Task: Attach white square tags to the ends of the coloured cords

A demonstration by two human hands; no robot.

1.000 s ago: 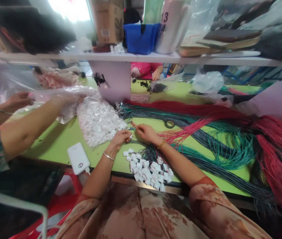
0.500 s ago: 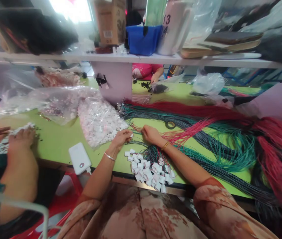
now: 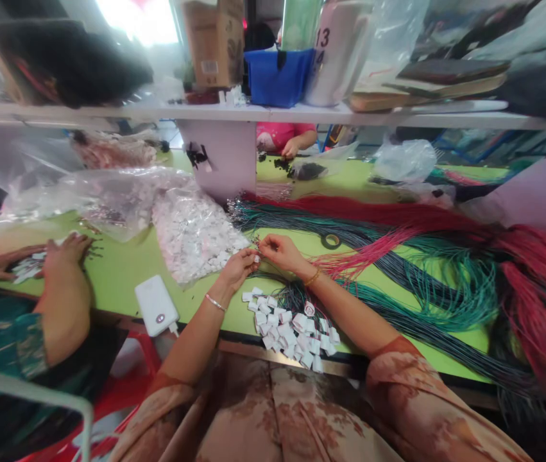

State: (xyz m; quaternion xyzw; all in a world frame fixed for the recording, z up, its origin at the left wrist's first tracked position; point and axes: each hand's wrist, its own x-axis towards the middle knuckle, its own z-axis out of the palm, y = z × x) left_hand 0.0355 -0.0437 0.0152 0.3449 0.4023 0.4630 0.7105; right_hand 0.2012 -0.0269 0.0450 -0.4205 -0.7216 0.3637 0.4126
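Observation:
My left hand point(image 3: 240, 268) pinches a small white connector housing point(image 3: 256, 258) over the green tabletop. Close against it, my right hand point(image 3: 282, 252) has its fingers pinched on the end of a thin wire at the housing; the wire's tip is too small to make out. Below my hands lies a pile of white connectors point(image 3: 287, 330) with dark wires running from them. A clear bag of white housings point(image 3: 196, 231) rests just beyond my left hand. Red wires point(image 3: 364, 253) stretch to the right from near my right wrist.
Long bundles of green wires point(image 3: 465, 289) and red wires cover the right side. A roll of black tape point(image 3: 330, 241) and a white power bank point(image 3: 156, 305) lie on the table. A co-worker's hands point(image 3: 63, 253) are at the left. Overhead, a shelf point(image 3: 157, 113) holds a blue bin point(image 3: 280, 77).
My right hand has moved left, up to the housing in my left hand. The co-worker's hands at the left have shifted to the right, and the far person's hand has moved slightly left.

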